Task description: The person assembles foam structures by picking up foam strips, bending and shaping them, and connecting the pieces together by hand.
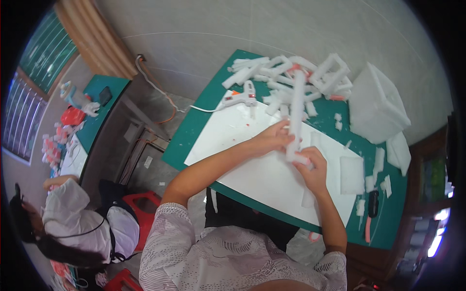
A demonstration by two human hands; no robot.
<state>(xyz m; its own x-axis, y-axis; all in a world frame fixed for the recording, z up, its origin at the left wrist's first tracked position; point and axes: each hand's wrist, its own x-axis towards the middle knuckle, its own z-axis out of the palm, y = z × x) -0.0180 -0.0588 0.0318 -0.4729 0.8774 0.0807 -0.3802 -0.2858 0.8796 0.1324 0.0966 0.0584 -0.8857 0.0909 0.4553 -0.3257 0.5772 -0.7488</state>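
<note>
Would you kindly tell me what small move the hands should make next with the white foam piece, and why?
I would probably press its corner gently together: the left hand holds the long arm of the L-shaped white foam piece near the bend, the right hand pinches the short arm, and the glue gun rests aside, in neither hand.

No legible text, labels, numbers or signs.
</note>
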